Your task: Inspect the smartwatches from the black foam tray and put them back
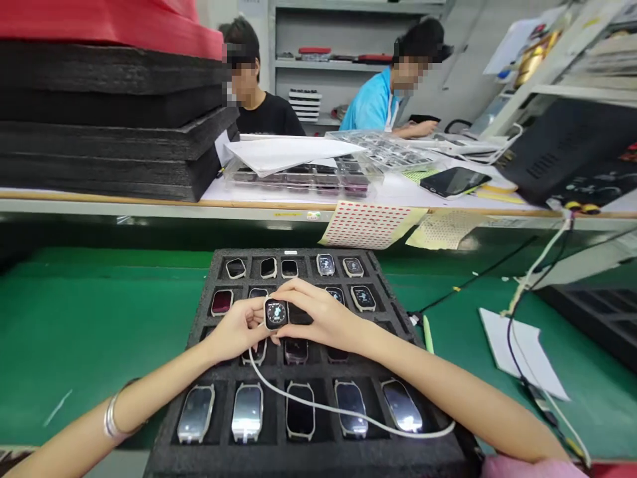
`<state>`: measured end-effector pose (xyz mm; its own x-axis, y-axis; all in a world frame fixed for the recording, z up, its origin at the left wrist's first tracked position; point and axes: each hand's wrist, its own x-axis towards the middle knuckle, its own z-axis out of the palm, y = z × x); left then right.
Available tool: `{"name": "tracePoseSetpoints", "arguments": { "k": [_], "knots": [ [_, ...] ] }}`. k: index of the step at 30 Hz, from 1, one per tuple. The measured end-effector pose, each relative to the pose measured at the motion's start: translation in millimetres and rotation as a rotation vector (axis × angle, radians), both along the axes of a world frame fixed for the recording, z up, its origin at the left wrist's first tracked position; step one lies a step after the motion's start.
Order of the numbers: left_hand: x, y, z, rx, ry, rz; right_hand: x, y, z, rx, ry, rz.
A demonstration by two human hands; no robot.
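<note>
Between my two hands is a smartwatch [275, 314] without a strap, its round dial lit on a dark screen. My left hand [233, 332] closes on its left side, where a white cable [308, 401] comes out from under the fingers. From the right, the thumb and fingers of my right hand [323, 318] pinch the watch's edges. Both hands are above a black foam tray [223, 458] whose compartments hold several watch bodies, such as a silver-edged one [247, 411] in the front row. Some back-row watches, like this one [325, 265], have lit screens. My hands hide part of the middle rows.
A stack of black foam trays [99, 146] stands on the shelf at left. Clear plastic trays [348, 179], a phone [455, 181] and a sticker sheet [371, 224] lie along it. Cables [517, 318] hang at right beside a white card [522, 352]. Two people sit beyond the shelf.
</note>
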<state>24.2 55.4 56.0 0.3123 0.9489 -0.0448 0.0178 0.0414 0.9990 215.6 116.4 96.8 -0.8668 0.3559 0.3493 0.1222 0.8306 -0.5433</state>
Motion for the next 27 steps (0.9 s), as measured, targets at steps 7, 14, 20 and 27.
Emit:
{"name": "tracePoseSetpoints", "arguments": {
  "k": [7, 14, 20, 27],
  "knots": [
    [2.0, -1.2, -1.9, 0.069, 0.037, 0.02, 1.0, -6.1, -1.9, 0.08, -0.014, -0.023],
    [1.0, -4.1, 0.4, 0.096, 0.066, 0.04, -1.9, -11.3, -2.4, 0.175, 0.002, -0.022],
    [-0.6, -8.0, 2.6, 0.101, 0.069, 0.031, -3.8, -17.3, 0.4, 0.193, -0.029, -0.057],
    [3.0, -7.8, 5.3, 0.083, 0.032, 0.034, -0.8, -16.2, 8.0, 0.055, 0.057, -0.055]
  ]
}}
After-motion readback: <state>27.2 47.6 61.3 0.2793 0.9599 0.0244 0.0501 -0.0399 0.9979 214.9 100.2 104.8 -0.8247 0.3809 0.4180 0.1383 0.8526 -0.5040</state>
